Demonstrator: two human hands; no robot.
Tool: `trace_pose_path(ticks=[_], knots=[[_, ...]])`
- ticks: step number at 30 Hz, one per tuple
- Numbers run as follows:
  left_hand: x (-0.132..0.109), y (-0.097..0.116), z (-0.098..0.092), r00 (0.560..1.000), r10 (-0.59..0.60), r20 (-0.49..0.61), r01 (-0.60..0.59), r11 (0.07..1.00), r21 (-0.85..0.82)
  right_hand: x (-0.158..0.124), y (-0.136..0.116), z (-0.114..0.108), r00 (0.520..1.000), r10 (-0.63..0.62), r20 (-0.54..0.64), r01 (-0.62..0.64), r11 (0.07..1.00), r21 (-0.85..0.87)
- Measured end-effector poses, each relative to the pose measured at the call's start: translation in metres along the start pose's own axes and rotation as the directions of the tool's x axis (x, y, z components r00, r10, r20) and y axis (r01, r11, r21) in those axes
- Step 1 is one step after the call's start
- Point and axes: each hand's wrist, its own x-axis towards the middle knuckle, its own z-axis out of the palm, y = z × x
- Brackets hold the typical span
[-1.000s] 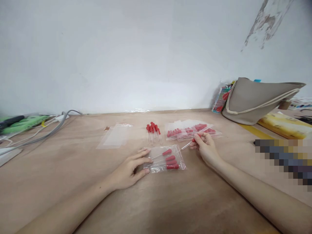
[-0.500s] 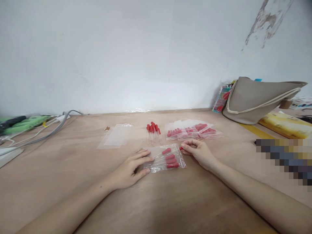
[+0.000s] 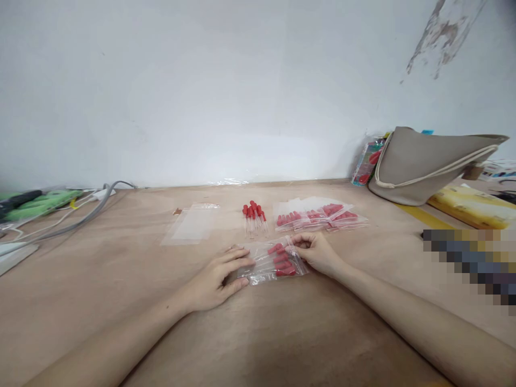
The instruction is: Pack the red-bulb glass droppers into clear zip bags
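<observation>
Our left hand (image 3: 217, 277) lies flat and open on the table (image 3: 258, 344), fingers spread, pinning the 9 o'clock end of a small clear bag (image 3: 262, 264), just as it did a second ago. The change is on the other side. Our right hand (image 3: 320, 253) was then lifted towards 1 o'clock with one red-bulbed dropper pinched in its fingertips. It has since slid in towards 9 o'clock, and its fingers are now bunched against the bag's 3 o'clock edge. No dropper shows outside the bag any more, and the red bulbs (image 3: 282, 259) inside look more crowded, so we judge that the dropper has gone in with the others. Whether the fingertips now grip the bag's lip, a bulb through the plastic, or only press there, we cannot tell. The bag itself sits between our two hands, touching both, and has not moved. At 12 o'clock from it a loose cluster of droppers (image 3: 253, 216) waits. At 1 o'clock, just beyond our right hand, filled bags (image 3: 318, 217) overlap in a heap, and at 11 o'clock lie empty clear bags (image 3: 192, 224). Further out a grey pouch (image 3: 423, 164) rests at 2 o'clock by the wall, and grey cables (image 3: 80, 217) trail off at 10 o'clock.
</observation>
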Motion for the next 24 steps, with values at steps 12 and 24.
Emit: trace_pose_path(ticks=[12, 24], knots=[[0.0, 0.0, 0.0, 1.0, -0.01, 0.025, 0.01, 1.0, 0.009, -0.005, -0.015, -0.006, 0.999, 0.011, -0.04, -0.017, 0.989, -0.148], [-0.001, -0.003, 0.002, 1.0, -0.011, 0.029, 0.01, 1.0, 0.01, -0.007, -0.013, 0.002, 0.979, 0.166, -0.122, -0.174, 0.983, -0.06]])
